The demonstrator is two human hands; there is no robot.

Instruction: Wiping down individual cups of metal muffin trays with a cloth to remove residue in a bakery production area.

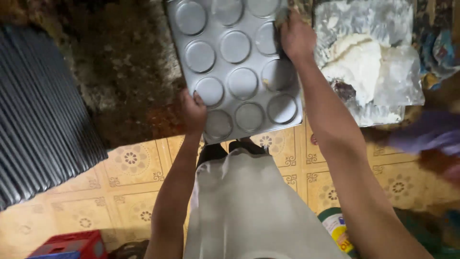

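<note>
A grey metal baking tray (237,64) with several round cups lies tilted in front of me. My left hand (192,111) grips its near left edge, thumb on the tray's face. My right hand (296,36) is at the tray's far right side, pressing a small dark cloth or pad (281,19) against the cups. What exactly the pad is I cannot tell. A plastic bag holding a pale, white lump (362,64) sits just right of the tray, beside my right forearm.
A dark ribbed sheet (38,110) lies at left on stained ground. Patterned yellow flooring (129,172) runs below. A red crate (72,244) is at bottom left and a labelled container (335,228) at bottom right. A blurred purple shape (426,134) is at right.
</note>
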